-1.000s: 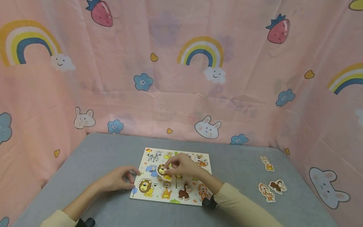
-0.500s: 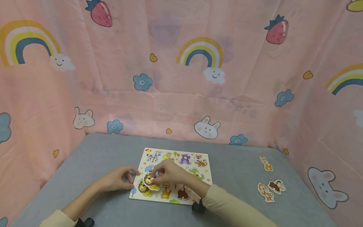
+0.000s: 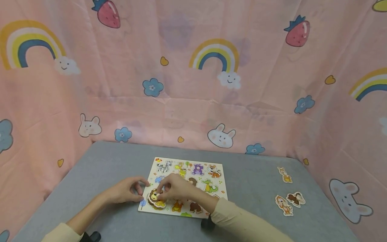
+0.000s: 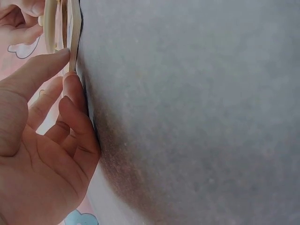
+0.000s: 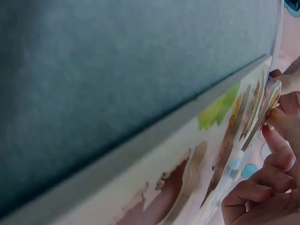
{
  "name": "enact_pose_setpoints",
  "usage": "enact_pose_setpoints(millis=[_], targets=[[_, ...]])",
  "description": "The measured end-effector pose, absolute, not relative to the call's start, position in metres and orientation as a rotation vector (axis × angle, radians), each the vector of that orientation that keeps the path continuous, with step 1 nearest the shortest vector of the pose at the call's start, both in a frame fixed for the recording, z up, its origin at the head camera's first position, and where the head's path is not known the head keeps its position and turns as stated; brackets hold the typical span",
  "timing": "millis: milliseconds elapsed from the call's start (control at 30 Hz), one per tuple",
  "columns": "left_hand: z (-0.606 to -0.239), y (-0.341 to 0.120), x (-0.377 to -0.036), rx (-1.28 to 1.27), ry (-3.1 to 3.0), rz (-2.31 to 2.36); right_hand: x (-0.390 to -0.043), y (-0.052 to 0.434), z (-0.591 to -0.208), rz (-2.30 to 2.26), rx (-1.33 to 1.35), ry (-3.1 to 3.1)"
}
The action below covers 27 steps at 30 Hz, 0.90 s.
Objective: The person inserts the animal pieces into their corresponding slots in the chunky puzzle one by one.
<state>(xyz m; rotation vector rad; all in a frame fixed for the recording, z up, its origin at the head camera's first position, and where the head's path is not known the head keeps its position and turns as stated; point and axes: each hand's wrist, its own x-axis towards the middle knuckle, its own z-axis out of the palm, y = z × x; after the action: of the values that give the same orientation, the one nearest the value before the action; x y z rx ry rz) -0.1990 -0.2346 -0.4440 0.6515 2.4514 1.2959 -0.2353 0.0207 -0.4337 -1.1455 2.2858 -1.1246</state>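
Centrally, the right hand (image 3: 178,187) pinched a lion puzzle piece (image 3: 156,201), its thumb and forefinger clamped on the small pale knob and its remaining fingers loosely bent. The lion puzzle piece was at the near left corner of a wooden animal puzzle board (image 3: 145,209); the right wrist view showed it tilted over the surface, though whether it touched there could not be told. The left hand (image 3: 125,192), thumb and forefinger apart, rested at the board's left edge. Beyond the right hand, the board bore a zebra (image 3: 164,166), a giraffe (image 3: 182,170), a purple animal (image 3: 198,169) and a tiger (image 3: 214,171) along its far row, with a green crocodile (image 3: 209,186) nearer the person. Well apart, on the right of the grey tabletop (image 3: 251,195), lay a monkey piece (image 3: 284,205) and a dark brown animal piece (image 3: 296,199), close together, with a kangaroo piece (image 3: 285,175) farther back. Behind stood a pink curtain (image 3: 193,111) printed with rainbows, strawberries and rabbits
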Motion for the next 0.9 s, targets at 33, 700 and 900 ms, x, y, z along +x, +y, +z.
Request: enact_pose_setpoints(millis=[33, 700, 900], targets=[[-0.444, -0.234, -0.199, 0.648, 2.449, 1.296, -0.235, 0.021, -0.434, -1.133, -1.136, 2.285], [-0.445, -0.234, -0.199, 0.641, 2.458, 1.294, -0.220, 0.014, -0.441, -1.214, -1.010, 2.389], [-0.446, -0.234, -0.199, 0.636, 2.455, 1.298, -0.216, 0.012, -0.442, -1.202, -0.971, 2.445]])
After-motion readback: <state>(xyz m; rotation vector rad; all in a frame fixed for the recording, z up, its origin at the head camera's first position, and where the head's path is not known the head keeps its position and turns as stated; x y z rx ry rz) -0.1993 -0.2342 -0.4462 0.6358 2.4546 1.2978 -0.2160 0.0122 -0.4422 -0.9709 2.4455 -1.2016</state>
